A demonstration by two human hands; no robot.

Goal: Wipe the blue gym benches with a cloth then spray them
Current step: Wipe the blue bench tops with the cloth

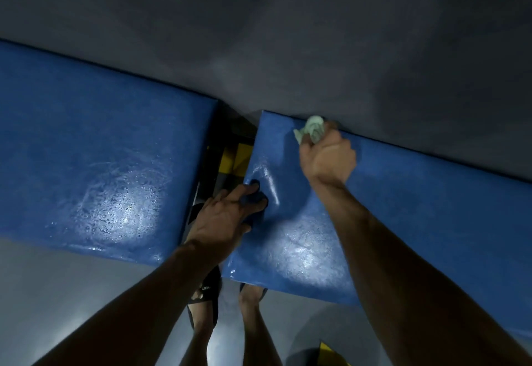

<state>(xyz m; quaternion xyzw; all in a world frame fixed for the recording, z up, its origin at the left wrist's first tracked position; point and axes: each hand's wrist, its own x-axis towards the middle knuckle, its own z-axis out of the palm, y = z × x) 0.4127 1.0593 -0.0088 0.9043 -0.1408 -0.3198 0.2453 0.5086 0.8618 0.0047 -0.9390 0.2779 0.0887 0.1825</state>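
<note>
A person's right hand (328,161), fingers clenched around a crumpled pale cloth (312,132), wipes the far edge of the right blue bench (417,221), while the left hand (224,216) braces its near corner with spread fingers. Overlapping strokes towards the near edge would likely cover the glossy pad best; the left bench (86,149) gleams alongside.

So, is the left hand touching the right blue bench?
Touching. The head view shows the left hand pressing fingertips into the right blue bench, denting its padding.
</note>
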